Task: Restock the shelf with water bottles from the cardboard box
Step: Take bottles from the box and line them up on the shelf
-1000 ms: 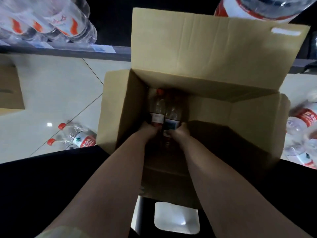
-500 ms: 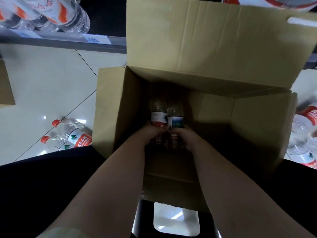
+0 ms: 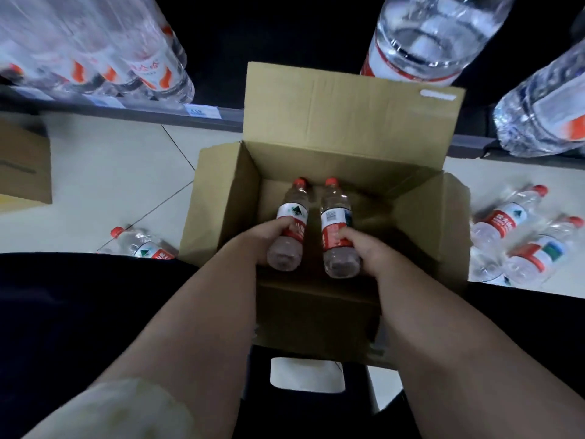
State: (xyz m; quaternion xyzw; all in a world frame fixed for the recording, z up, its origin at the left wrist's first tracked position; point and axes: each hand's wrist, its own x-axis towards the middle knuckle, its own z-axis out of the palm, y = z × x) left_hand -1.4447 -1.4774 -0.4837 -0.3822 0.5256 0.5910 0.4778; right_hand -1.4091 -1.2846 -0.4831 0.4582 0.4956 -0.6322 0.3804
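At the mouth of the open brown cardboard box, two clear plastic red-capped water bottles are held: the left bottle is clasped by the left hand, the right bottle by the right hand. Loose bottles are scattered on the pale floor beside it.

On the grey shelf, the clear plastic bottles are blurred and cut by the edge; the white price tag is too small to read; dark clothing hides half of the red-capped floor bottle; the fingers of the left hand are hidden under its red-labelled water bottle.
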